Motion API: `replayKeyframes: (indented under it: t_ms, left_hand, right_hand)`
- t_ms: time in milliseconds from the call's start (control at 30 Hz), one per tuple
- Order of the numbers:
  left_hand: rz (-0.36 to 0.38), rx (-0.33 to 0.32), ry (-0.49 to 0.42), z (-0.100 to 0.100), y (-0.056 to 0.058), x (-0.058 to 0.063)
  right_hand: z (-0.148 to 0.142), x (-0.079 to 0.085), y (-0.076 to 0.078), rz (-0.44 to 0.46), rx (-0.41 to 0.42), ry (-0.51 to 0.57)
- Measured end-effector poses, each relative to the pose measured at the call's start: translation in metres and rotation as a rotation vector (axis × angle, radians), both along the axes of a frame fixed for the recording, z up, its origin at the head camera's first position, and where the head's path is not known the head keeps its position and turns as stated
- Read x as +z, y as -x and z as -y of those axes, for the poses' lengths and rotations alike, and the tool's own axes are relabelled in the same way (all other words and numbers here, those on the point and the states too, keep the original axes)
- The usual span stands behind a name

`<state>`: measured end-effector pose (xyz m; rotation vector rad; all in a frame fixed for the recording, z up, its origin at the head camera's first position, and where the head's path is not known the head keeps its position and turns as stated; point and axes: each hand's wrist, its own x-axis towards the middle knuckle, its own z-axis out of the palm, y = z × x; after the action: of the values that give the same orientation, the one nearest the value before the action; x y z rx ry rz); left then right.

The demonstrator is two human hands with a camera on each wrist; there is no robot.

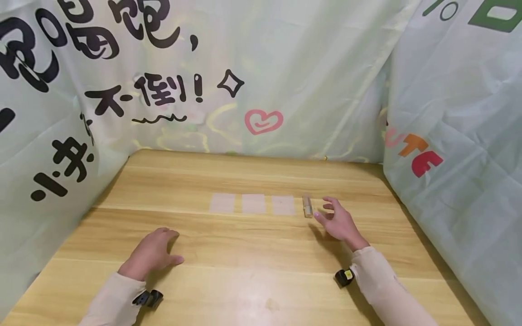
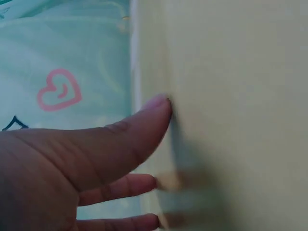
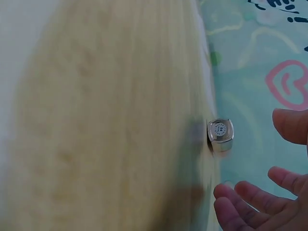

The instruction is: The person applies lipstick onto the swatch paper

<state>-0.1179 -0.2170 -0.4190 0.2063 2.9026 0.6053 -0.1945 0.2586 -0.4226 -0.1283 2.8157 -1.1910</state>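
Observation:
A small slim tube (image 1: 307, 206), see-through with a brownish tint and much like a lip gloss, lies on the table. In the right wrist view the tube (image 3: 221, 134) shows its squarish silvery end with a round printed label. My right hand (image 1: 337, 222) is just right of it, fingers loosely spread and apart from it; part of this hand (image 3: 262, 202) enters the right wrist view. My left hand (image 1: 152, 253) is low over the left side of the table, holding nothing. Its thumb and some fingertips show close up in the left wrist view.
Three pale pink squares, a left one (image 1: 222, 203), a middle one (image 1: 253, 203) and a right one (image 1: 283, 205), form a row left of the tube. Printed cloth (image 1: 326, 81) hangs behind and beside the wooden table (image 1: 244, 258).

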Motion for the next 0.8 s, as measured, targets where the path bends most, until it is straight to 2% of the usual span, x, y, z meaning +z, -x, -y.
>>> replayKeyframes:
  t_ms: [200,467,800]
  left_hand:
    - [-0.016,-0.006,0.024,0.0,-0.002,-0.001]
    - [-0.016,-0.016,0.031,0.002,0.002,0.0]
    - [-0.015,-0.016,0.037,-0.001,-0.001,-0.003]
  right_hand:
    - [-0.001,-0.002,0.012,0.034,-0.017,0.028]
    - [0.008,-0.002,0.028,0.047,-0.039,0.028]
    - [0.016,-0.005,0.036,0.094,-0.054,-0.014]
